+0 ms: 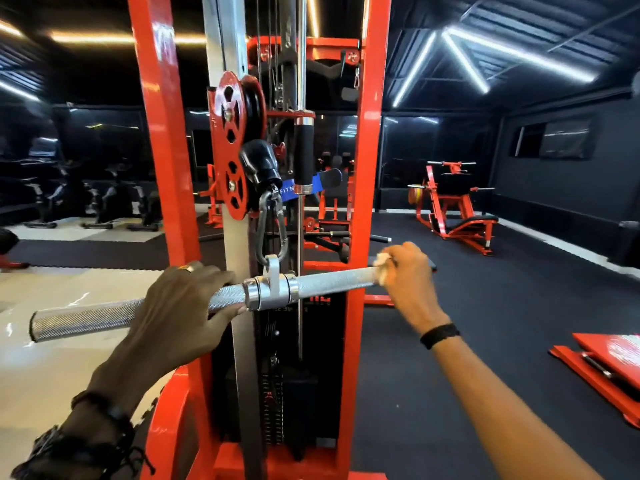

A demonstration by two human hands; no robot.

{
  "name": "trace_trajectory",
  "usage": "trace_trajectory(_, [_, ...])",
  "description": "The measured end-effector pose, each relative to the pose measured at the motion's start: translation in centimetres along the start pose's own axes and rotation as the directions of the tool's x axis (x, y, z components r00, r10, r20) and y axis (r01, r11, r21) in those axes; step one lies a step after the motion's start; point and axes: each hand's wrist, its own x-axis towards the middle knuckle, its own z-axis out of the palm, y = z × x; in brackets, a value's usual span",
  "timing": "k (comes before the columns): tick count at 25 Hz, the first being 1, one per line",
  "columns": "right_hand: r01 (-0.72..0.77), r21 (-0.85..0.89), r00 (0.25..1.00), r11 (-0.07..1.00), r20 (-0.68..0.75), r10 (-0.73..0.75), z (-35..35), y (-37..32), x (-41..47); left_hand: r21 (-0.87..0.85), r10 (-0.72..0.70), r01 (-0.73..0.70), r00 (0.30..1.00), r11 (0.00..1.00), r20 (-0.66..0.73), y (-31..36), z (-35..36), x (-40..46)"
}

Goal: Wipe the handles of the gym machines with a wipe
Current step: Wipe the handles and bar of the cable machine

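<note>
A knurled silver bar handle [329, 280] hangs level from a carabiner [272, 225] on the red cable machine [166, 150]. My left hand [180, 306] grips the bar just left of its centre swivel clamp. My right hand [407, 275] is wrapped round the bar's right end, with a crumpled white wipe [383, 260] between the fingers and the metal. The bar's left end [79, 318] sticks out bare. A black foam grip [304, 154] hangs upright behind the pulley.
The machine's weight stack [294, 393] stands right below the bar. A red plate-loaded machine [457, 209] sits back right and a red footplate [606, 365] lies at the right edge. Exercise bikes [100, 199] line the far left. Black rubber flooring spreads to the right.
</note>
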Motion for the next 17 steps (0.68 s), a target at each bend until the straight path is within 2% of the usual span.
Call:
trace_trajectory(2, [-0.113, -0.053, 0.994, 0.992, -0.016, 0.112, -0.4, 1.5, 0.6, 0.011, -0.026, 0.026, 1.0, 1.0, 0.001, 0.0, -0.1, -0.1])
trace_trajectory(3, [-0.076, -0.035, 0.997, 0.996, -0.022, 0.075, -0.1, 1.0, 0.3, 0.009, -0.048, 0.048, 0.999, 0.999, 0.001, 0.2, -0.1, -0.1])
trace_trajectory(5, [0.11, 0.027, 0.994, 0.994, -0.001, -0.11, 1.4, -2.0, -1.5, -0.01, -0.104, 0.104, 0.995, 0.995, 0.003, 0.7, 0.0, -0.1])
trace_trajectory(7, [0.283, 0.083, 0.956, 0.955, 0.052, -0.288, 3.3, -5.8, -3.5, -0.009, -0.148, 0.148, 0.989, 0.989, 0.028, 1.5, 0.2, 0.3])
trace_trajectory(9, [0.356, 0.164, 0.922, 0.92, 0.097, -0.374, 4.1, -8.5, -4.9, 0.013, -0.179, 0.178, 0.983, 0.984, 0.037, 2.1, 0.2, 0.6])
trace_trajectory(11, [0.386, 0.196, 0.908, 0.902, 0.095, -0.409, 3.7, -7.7, -4.7, 0.041, -0.174, 0.172, 0.983, 0.984, 0.052, 2.2, 0.3, 0.5])
trace_trajectory(14, [0.305, 0.133, 0.952, 0.943, -0.017, -0.305, 2.1, -2.7, -2.4, 0.16, -0.145, 0.131, 0.987, 0.978, 0.076, 1.7, 0.6, -0.2])
trace_trajectory(17, [0.068, 0.087, 0.995, 0.994, -0.076, -0.062, 0.5, 1.8, 0.6, 0.188, -0.167, 0.148, 0.982, 0.971, 0.088, 1.2, 0.4, -0.2])
